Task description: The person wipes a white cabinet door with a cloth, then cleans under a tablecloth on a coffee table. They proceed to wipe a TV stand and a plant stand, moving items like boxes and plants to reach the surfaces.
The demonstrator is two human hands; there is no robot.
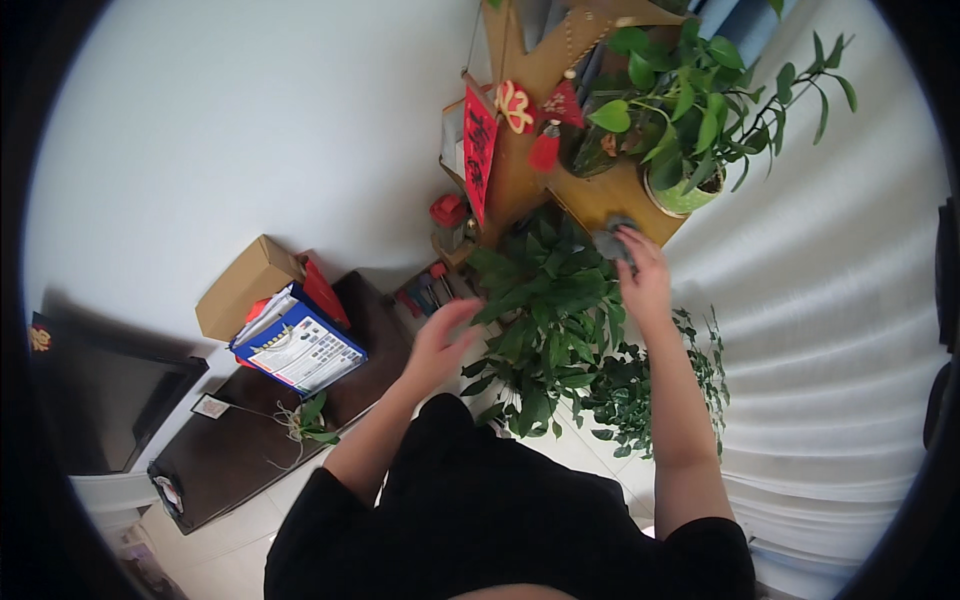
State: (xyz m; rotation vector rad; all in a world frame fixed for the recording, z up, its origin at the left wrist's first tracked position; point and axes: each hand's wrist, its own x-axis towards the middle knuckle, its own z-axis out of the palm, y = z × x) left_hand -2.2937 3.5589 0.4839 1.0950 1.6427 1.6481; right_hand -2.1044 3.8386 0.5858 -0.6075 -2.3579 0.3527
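My right hand (643, 274) holds a crumpled grey cloth (616, 238) against the front edge of a wooden shelf (607, 196). Just behind the cloth on that shelf stands a green patterned pot (686, 196) with a leafy plant (679, 124). A clear glass vessel (589, 150) sits to the pot's left. My left hand (444, 341) is slightly blurred, held in the air with fingers apart and nothing in them. Its fingertips are near the leaves of a large dark green potted plant (547, 300), which spreads below the shelf between my hands.
Red hanging ornaments (551, 124) and a red banner with writing (478, 146) hang from the stand. Left, a dark cabinet (247, 442) bears a blue bag (300, 345), a cardboard box (251, 289) and a small plant (311, 420). A television (112, 405) is far left; a white curtain (802, 315) hangs right.
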